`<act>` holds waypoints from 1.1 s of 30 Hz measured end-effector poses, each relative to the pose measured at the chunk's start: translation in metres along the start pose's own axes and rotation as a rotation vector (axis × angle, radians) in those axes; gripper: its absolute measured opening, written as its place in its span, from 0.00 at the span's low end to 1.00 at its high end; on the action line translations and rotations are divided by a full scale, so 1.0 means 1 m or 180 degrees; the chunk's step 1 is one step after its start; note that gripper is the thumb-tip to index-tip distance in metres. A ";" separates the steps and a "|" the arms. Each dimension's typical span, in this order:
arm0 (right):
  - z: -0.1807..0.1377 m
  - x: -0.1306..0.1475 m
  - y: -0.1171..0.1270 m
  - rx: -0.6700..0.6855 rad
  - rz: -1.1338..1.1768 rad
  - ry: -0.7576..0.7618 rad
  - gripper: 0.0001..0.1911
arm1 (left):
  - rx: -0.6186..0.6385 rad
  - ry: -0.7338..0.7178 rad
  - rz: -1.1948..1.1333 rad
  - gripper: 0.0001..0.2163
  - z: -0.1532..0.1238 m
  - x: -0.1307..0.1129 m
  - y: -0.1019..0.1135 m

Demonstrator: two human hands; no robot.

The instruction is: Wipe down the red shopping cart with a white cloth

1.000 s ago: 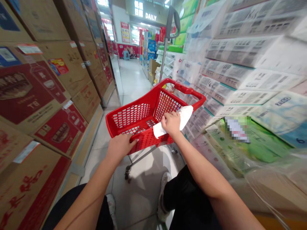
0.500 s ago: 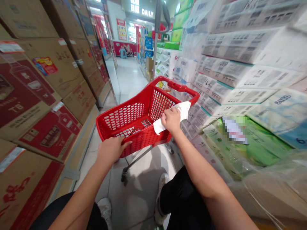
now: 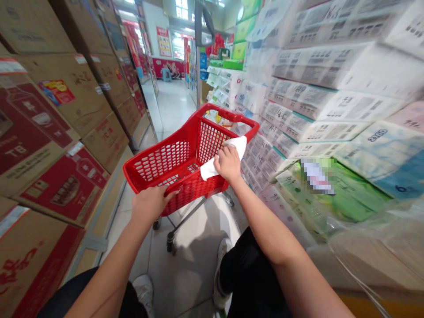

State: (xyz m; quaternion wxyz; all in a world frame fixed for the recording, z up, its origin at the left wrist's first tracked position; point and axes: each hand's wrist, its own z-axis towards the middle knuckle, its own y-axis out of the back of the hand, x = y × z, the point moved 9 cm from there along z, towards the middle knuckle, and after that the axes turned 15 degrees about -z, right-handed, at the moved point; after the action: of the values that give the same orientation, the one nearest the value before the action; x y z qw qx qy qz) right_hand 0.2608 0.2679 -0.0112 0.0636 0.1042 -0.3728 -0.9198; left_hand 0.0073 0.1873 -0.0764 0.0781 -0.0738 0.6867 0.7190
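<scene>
A red plastic shopping cart (image 3: 188, 194) with a perforated basket stands sideways in front of me, its handle to the right. My left hand (image 3: 150, 204) grips the near top rim toward the left end, thumb over the outside. Farther right along that rim, my right hand (image 3: 228, 162) presses down on a white cloth (image 3: 208, 170), fingers bent over it. The cloth drapes across the rim and reaches close to the handle (image 3: 236, 117). Part of it is hidden beneath my fingers.
Stacked cardboard boxes (image 3: 62, 190) line the left side. On the right rise wrapped paper packs (image 3: 308, 95), with green packs (image 3: 361, 194) lower down. A metal post (image 3: 198, 75) stands behind the cart. My shoes (image 3: 221, 269) are on the tiled floor near the wheels.
The view has turned slightly, so cart, hands and shelves sit farther left. My right hand is a little nearer the handle end. My left hand keeps its hold on the rim.
</scene>
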 end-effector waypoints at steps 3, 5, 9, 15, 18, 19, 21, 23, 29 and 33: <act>-0.011 0.039 0.002 0.0129 0.0229 0.0228 0.13 | -0.0091 -0.0037 0.0079 0.29 -0.003 -0.002 0.001; -0.026 0.092 0.006 0.0262 0.0472 0.0727 0.15 | -0.0096 -0.0075 0.0073 0.26 -0.003 -0.003 0.000; -0.045 0.151 0.019 0.0256 0.0822 0.1594 0.19 | -0.0004 -0.0088 -0.0006 0.22 -0.002 0.002 -0.003; -0.008 0.041 0.001 0.0198 0.0105 0.0582 0.17 | -0.0047 -0.0092 0.0037 0.30 -0.002 0.002 0.001; -0.009 0.028 0.003 0.0066 0.0079 0.0039 0.14 | -0.0041 -0.0062 -0.0019 0.29 -0.004 -0.003 0.003; -0.014 0.043 0.004 0.0079 0.0163 0.0077 0.14 | -0.0035 -0.0050 -0.0064 0.28 -0.004 -0.005 0.003; -0.028 0.091 0.007 0.0168 0.0442 0.0482 0.15 | -0.0033 -0.0033 -0.0184 0.24 -0.005 -0.006 0.004; -0.042 0.136 0.013 0.0267 0.0729 0.1089 0.17 | 0.0037 -0.0058 -0.0309 0.19 -0.006 -0.005 0.004; -0.017 0.077 0.004 0.0205 0.0158 0.0958 0.17 | 0.0001 -0.0050 -0.0486 0.22 -0.004 0.013 0.009; 0.000 0.034 0.004 -0.0158 -0.0258 0.0318 0.15 | -0.0063 -0.0107 -0.0622 0.25 -0.004 0.018 0.008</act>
State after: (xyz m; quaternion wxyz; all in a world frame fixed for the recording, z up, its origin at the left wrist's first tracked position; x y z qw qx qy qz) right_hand 0.2278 0.2584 -0.0137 0.0474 0.1635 -0.3418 -0.9242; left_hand -0.0123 0.1832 -0.0723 0.1585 -0.1291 0.6677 0.7158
